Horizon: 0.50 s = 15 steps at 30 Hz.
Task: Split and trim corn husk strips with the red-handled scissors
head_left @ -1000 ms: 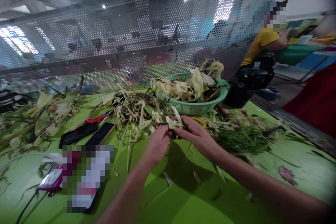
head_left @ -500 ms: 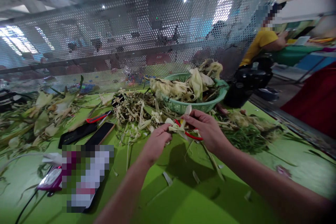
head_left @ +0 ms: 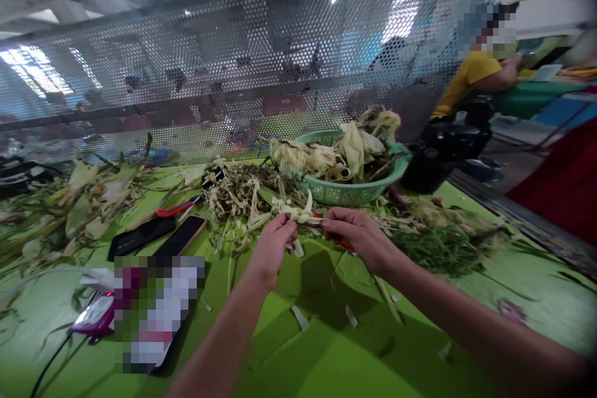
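Between my two hands is a pale corn husk strip (head_left: 305,216), folded or knotted in the middle, with one end sticking up. My left hand (head_left: 274,247) is closed, pinching the strip's left end between thumb and fingers. From the other side, my right hand (head_left: 358,235) pinches its right end. A red curved handle (head_left: 345,244) shows just under my right hand; the rest of that tool is hidden. Just behind my hands lies a heap of small knotted husk pieces (head_left: 242,196). A green plastic basket (head_left: 336,191) full of dried husks and silk stands beyond.
Phones (head_left: 180,239), a purple device (head_left: 96,314) with cables and a red-handled cutter (head_left: 177,206) lie on the left. Loose husks (head_left: 88,199) pile up behind them. Green fibres (head_left: 429,245) lie at right. A perforated metal screen (head_left: 209,93) borders the table; a person in yellow sits beyond.
My right hand has come down and now pinches the strip's right end, which runs level between both hands. Earlier it held a piece upright. The view has shifted slightly.
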Motion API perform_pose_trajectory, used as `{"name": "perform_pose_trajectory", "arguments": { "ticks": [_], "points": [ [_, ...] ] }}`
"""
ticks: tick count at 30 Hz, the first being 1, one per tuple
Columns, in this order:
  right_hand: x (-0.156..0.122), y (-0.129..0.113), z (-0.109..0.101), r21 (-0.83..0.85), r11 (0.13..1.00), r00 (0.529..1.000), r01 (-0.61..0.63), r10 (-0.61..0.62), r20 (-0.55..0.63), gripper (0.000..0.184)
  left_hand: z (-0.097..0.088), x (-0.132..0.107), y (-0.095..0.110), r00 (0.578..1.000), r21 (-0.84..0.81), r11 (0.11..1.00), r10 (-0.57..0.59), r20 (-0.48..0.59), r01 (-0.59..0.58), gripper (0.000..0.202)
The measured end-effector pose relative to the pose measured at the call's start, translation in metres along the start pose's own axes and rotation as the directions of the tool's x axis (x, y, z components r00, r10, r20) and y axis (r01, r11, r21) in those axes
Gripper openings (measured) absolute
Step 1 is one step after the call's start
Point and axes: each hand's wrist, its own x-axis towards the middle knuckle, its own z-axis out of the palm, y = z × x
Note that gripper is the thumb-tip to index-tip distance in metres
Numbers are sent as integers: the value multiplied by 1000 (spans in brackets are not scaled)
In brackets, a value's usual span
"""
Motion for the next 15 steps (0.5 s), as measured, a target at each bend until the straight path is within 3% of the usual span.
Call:
{"name": "perform_pose_trajectory", "arguments": {
  "ticks": [5,9,11,15],
  "points": [
    [2,-5,-7,1,1000,998,4,-4,-66,24,-5,1,4,999,-109,994,30,-16,-32,16],
    [2,-6,-7,27,998,997,-63,61,57,21,-8,3,3,999,-38,998,45,-8,-46,14],
    [1,-5,-6,90,992,992,-83,74,103,23,-8,3,1,999,22,999,44,25,-44,14],
    [-1,-3,-4,338,933,992,-125,107,69,27,-5,3,-3,992,123,992,17,122,-32,19]
  ]
}}
